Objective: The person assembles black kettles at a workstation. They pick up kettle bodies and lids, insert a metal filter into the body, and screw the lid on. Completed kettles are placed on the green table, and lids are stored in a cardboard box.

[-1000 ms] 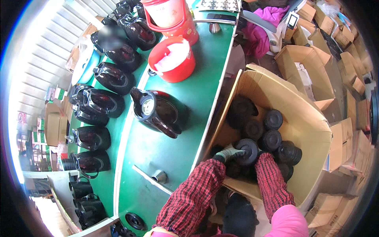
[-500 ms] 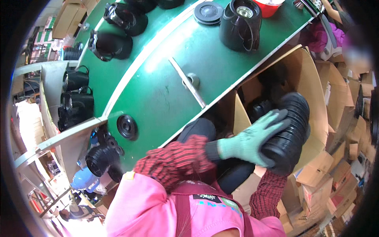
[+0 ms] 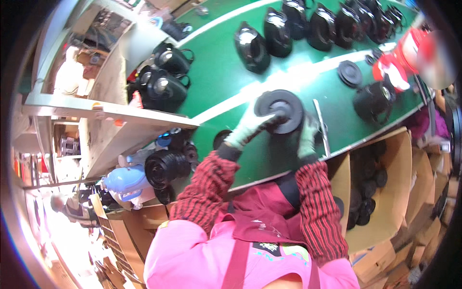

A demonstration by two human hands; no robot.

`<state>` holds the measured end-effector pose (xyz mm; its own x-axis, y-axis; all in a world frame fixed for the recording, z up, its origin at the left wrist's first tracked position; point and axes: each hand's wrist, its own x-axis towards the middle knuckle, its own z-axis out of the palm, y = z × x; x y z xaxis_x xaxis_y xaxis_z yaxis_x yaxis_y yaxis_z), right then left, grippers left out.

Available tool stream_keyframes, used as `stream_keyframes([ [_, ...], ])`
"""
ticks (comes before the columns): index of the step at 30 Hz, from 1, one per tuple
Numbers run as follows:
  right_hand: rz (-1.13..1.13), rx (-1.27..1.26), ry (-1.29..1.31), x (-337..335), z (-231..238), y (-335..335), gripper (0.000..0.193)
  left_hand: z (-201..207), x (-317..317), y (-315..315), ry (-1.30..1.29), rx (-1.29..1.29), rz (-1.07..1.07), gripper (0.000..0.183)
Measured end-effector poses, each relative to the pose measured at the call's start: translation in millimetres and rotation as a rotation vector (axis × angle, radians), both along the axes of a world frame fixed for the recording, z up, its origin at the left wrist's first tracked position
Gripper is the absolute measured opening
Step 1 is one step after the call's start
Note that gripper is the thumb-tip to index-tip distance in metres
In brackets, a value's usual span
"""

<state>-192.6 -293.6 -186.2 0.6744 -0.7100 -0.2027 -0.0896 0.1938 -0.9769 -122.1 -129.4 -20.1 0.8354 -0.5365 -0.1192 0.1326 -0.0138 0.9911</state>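
Observation:
Both my gloved hands hold a stack of black round lids [image 3: 292, 126] over the green table, its round end facing up. My left hand [image 3: 246, 129] is closed on the stack's left side, with its dark-tipped fingers reaching over the top lid. On the opposite side my right hand [image 3: 308, 137] supports the stack; its fingertips are partly hidden behind it. A single black lid [image 3: 221, 138] lies on the table beside my left wrist, and a metal rod [image 3: 321, 127] stands out just right of my right hand.
Several glossy black jugs [image 3: 252, 47] line the table's far side. At the right are a black disc [image 3: 350, 73], another jug [image 3: 373, 101] and a red container [image 3: 409, 50]. A cardboard box [image 3: 387, 204] with black parts stands below the edge; more stacked lids [image 3: 166, 168] sit at left.
The stack of lids has moved left, from above the cardboard box to above the green table, with both hands on it. The view has also shifted toward the left.

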Motion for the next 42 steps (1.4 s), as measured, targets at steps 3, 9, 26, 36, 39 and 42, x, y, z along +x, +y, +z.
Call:
stream_keyframes([
  [3,0.182,0.337,0.194,-33,73,-14,0.055,-24,8,3,0.105,-0.132,0.016,0.078],
  [9,0.343,-0.970,0.153,-28,165,29,0.076,-12,61,25,0.075,0.109,0.163,0.064],
  [26,-0.214,-1.577,-0.608,-155,356,17,0.067,-32,357,224,-1.103,1.878,0.417,0.031],
  [36,-0.004,-1.048,0.586,-55,181,-282,0.068,23,221,113,-1.122,1.360,0.065,0.060],
  [39,0.049,-0.496,0.393,-53,195,-291,0.047,41,183,139,-1.035,1.275,0.041,0.059],
  [42,-0.156,-0.145,-0.023,-71,176,-314,0.043,44,159,158,-1.019,1.156,0.036,0.061],
])
